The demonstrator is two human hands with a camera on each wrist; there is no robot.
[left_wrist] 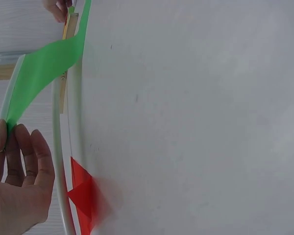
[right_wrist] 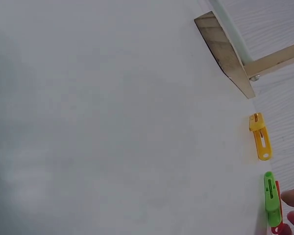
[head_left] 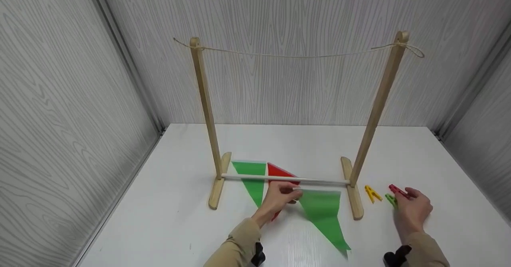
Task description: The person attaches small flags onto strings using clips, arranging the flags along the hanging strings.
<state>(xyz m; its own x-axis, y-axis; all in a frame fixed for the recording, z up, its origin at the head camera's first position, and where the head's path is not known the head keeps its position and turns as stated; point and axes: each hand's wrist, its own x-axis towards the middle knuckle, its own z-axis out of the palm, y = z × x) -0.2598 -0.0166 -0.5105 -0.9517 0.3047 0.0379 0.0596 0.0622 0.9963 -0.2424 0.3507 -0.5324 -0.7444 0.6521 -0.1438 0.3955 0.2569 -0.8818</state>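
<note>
A green pennant flag (head_left: 322, 211) with a pale top edge hangs from my left hand (head_left: 277, 199), which pinches its upper left corner between thumb and fingers. Underneath that hand lies a red pennant (head_left: 279, 171), partly hidden by the hand and a white rod. Another green pennant (head_left: 252, 183) lies to its left on the table. At the right, my right hand (head_left: 414, 210) has its fingertips around the end of a red clothespin (head_left: 395, 188). Against it lies a green clothespin (right_wrist: 272, 200), and a yellow clothespin (head_left: 372, 194) sits a little to the left.
A wooden stand has a left post (head_left: 206, 107) and a right post (head_left: 377, 107), each on a foot. The white rod (head_left: 319, 180) joins them low down. A thin string (head_left: 287, 56) sags between their tops. Everything stands on a white table (head_left: 167, 203) enclosed by grey wood-grain walls.
</note>
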